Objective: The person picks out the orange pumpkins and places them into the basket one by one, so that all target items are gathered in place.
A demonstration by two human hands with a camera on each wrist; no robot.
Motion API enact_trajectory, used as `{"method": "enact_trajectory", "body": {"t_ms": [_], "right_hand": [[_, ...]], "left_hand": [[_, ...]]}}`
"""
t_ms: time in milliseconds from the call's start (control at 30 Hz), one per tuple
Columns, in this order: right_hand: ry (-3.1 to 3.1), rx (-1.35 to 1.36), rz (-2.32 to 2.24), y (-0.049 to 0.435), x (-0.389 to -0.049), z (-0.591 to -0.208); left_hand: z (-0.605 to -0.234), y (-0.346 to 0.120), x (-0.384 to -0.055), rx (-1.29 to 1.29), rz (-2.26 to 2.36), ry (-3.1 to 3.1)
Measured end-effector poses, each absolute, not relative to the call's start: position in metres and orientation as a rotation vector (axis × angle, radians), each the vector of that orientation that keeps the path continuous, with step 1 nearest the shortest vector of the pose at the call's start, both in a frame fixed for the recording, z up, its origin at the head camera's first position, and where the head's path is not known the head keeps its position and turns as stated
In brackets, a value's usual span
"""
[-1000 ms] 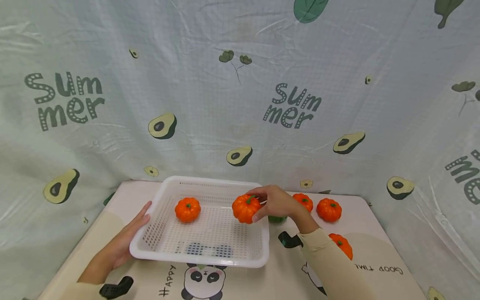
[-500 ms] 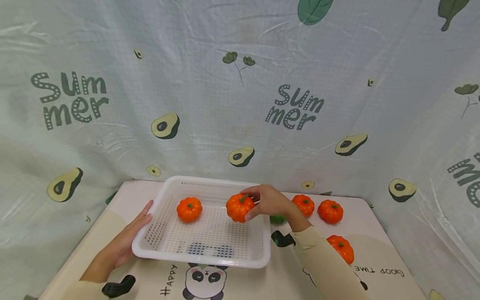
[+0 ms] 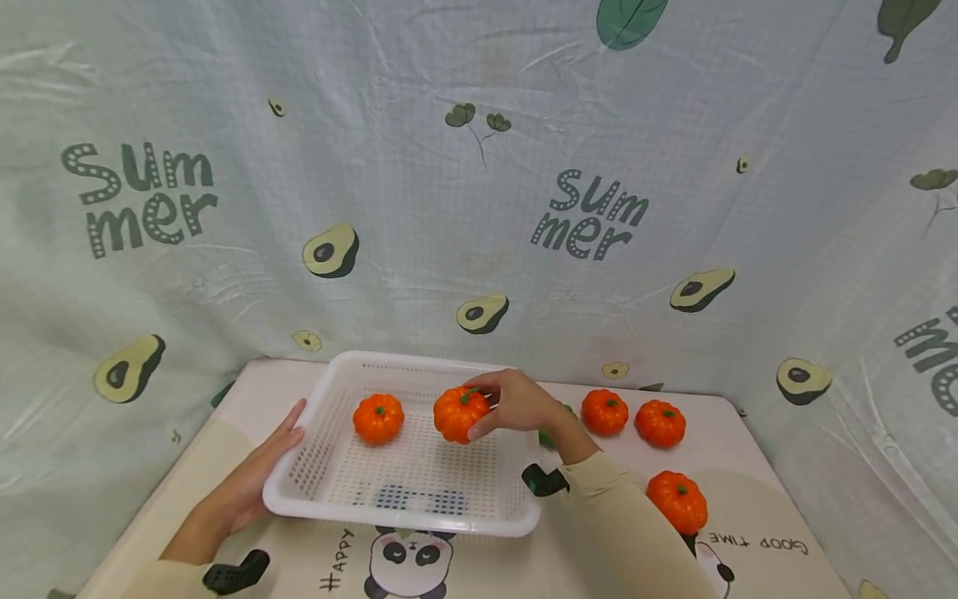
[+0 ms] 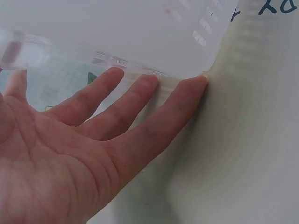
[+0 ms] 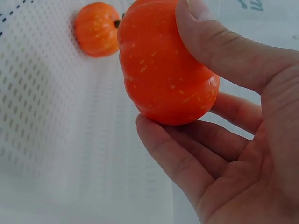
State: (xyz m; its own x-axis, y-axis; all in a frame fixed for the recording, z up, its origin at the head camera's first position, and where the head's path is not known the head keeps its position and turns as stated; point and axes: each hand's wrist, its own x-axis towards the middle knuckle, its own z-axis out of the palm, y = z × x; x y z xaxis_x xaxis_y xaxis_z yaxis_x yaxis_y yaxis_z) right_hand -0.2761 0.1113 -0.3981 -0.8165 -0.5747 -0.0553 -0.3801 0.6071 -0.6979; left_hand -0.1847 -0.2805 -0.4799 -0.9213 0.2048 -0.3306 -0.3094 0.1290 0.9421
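My right hand (image 3: 516, 405) grips a small orange pumpkin (image 3: 458, 414) with a green stem, over the inside of a white perforated plastic basket (image 3: 404, 526). In the right wrist view, the thumb lies on one side of this pumpkin (image 5: 163, 70) and the fingers on the other. A second orange pumpkin (image 3: 377, 418) sits on the basket floor toward the left. My left hand (image 3: 250, 478) rests against the basket's left side. Its fingers (image 4: 135, 126), extended and spread, touch the outer wall with their tips in the left wrist view.
Right of the basket, orange pumpkins stand on the table: one at the back (image 3: 604, 413), another beside it (image 3: 660, 423), and one nearer (image 3: 677, 502). A green object (image 3: 550, 437) is partly hidden behind the right wrist. A printed curtain (image 3: 419, 208) hangs behind.
My right hand has moved left, carrying the pumpkin farther over the basket. The pumpkins on the right show more fully now. My left hand stays at the basket's side.
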Motion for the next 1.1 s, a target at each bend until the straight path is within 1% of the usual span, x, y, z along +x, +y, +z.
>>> {"method": "enact_trajectory", "body": {"t_ms": [567, 1100], "right_hand": [[2.629, -0.685, -1.026, 0.077, -0.278, -0.410], [2.726, -0.605, -1.101, 0.059, -0.289, -0.438]], "left_hand": [[-0.480, -0.283, -0.184, -0.085, 1.829, 2.047], [-0.481, -0.282, -0.186, -0.075, 1.813, 2.068]]}}
